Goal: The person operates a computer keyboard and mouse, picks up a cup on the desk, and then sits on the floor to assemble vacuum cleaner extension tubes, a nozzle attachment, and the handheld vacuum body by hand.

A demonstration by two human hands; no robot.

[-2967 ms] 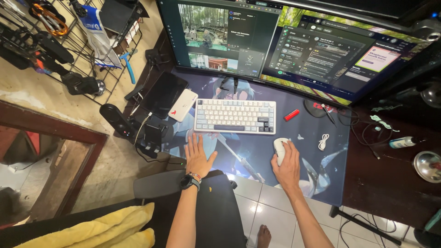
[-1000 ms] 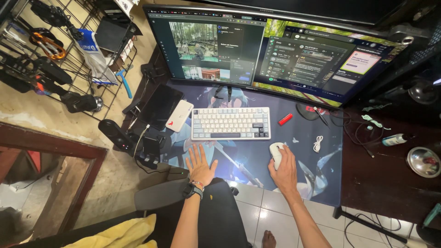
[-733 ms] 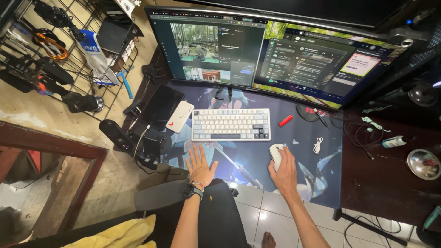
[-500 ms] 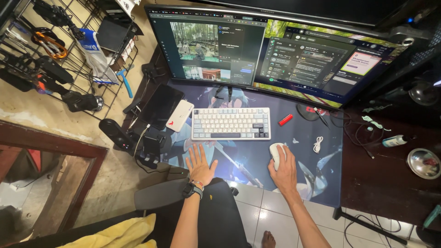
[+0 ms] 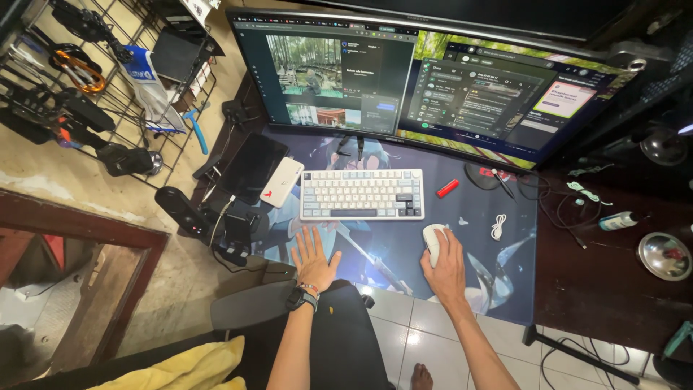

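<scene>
- Wide monitor [image 5: 433, 79], lit, well beyond the fingertips of both hands.
- Desk mat [image 5: 404, 253], printed, soft and flat; underlies both hands.
- Keyboard [image 5: 362, 193], white and pale blue, just ahead of the left fingers, apart from them.
- Left hand [image 5: 314, 258]: flat on the mat, fingers spread and released, grasping nothing; dark watch at the wrist.
- Right hand [image 5: 446, 263]: draped over the mouse, fingers curved loosely around it, not clenched.
- Mouse [image 5: 433, 242]: white, under the right palm and fingertips, just right of the keyboard's near corner. Likely light, rigid and smooth-shelled, so probably slippery on top but gliding easily on the mat; best taken at the two sides with thumb and ring finger, index resting on the front buttons.
- Coiled white cable [image 5: 498, 226], ahead and right of the right fingers.
- Red stick [image 5: 447, 188], small, further ahead of the right fingers, near the keyboard's far corner.
- Against the frame three seconds back: hands and mouse in much the same places on the mat; view tilted up a little, showing more of the monitor.
</scene>
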